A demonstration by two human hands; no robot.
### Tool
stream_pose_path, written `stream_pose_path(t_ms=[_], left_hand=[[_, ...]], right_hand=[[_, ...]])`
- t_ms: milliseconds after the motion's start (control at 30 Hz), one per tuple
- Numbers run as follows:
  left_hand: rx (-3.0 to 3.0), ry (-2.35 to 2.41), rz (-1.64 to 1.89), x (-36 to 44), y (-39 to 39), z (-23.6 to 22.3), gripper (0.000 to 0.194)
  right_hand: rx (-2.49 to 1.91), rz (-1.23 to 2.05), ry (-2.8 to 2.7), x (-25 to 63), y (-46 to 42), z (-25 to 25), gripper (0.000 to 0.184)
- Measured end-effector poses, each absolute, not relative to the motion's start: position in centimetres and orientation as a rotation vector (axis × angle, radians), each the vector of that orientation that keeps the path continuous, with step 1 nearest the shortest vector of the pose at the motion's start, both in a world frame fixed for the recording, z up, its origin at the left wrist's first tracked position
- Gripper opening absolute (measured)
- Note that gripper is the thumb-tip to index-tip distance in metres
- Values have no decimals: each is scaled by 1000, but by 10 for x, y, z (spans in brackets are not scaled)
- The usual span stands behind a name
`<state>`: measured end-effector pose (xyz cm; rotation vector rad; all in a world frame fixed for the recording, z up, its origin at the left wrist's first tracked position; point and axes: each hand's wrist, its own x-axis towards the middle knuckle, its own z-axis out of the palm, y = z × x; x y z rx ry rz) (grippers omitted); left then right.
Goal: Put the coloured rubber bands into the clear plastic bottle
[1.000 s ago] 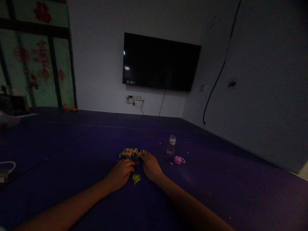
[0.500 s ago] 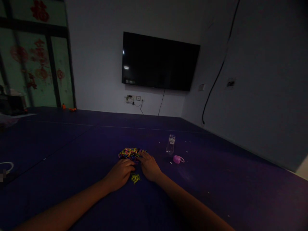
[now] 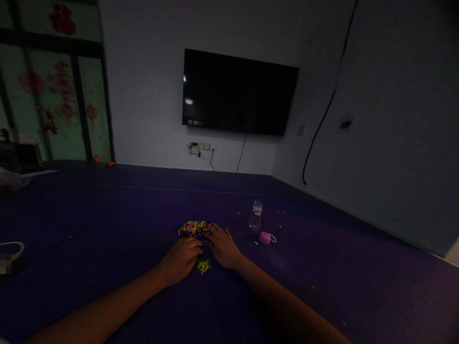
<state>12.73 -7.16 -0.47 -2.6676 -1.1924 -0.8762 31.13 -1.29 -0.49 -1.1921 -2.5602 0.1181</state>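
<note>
A heap of many-coloured rubber bands [image 3: 193,228] lies on the dark purple floor in front of me. My left hand [image 3: 182,259] is at its near edge, fingers curled together with the tips hidden; what they hold, if anything, cannot be made out. On the right side of the heap rests my right hand [image 3: 223,247], its fingers stretched out and somewhat apart, fingertips touching the bands. Between my wrists, nearer to me, sits a small separate bunch of yellow rubber bands [image 3: 204,266].
A clear bottle [image 3: 256,217] lies to the right of the heap, with a pink looped cap [image 3: 265,238] beside it. White scraps dot the purple floor [image 3: 322,258]. A television [image 3: 238,93] hangs on the far wall, and a black cable [image 3: 324,114] runs down the right wall.
The view has shifted very slightly. Both hands stay at the heap in almost the same pose, and the yellow bunch keeps its place.
</note>
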Motion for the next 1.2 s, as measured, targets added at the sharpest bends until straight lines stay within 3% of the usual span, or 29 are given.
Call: stream_pose_path(t_ms=[1200], left_hand=[[-2672, -1208, -808, 126, -70, -5, 23]], right_hand=[[-1208, 157, -2222, 312, -8, -2, 51]])
